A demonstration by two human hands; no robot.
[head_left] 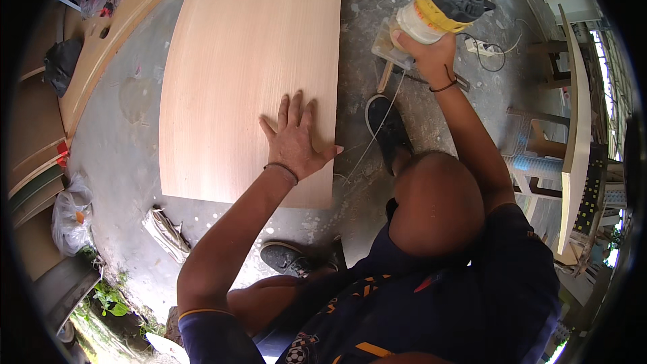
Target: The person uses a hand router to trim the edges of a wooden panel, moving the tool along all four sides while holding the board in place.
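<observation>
A wide pale wood-grain board (249, 61) lies in front of me, its near edge close to my feet. My left hand (293, 138) rests flat on it near the right edge, fingers spread and thumb reaching just past that edge. Off the board's right side, my right hand (428, 54) is wrapped round a trim router (431, 10) with a black top, yellow body and clear plastic base. The router is tilted and held apart from the board. My fingers partly hide its lower part.
A thin cord (384, 121) trails over the grey floor beside my shoe (389, 131). A white power strip (480, 47) lies further right. On the right, a panel (575, 128) stands on edge. A crumpled cloth (166, 232) and a clear plastic bag (72, 216) sit at left.
</observation>
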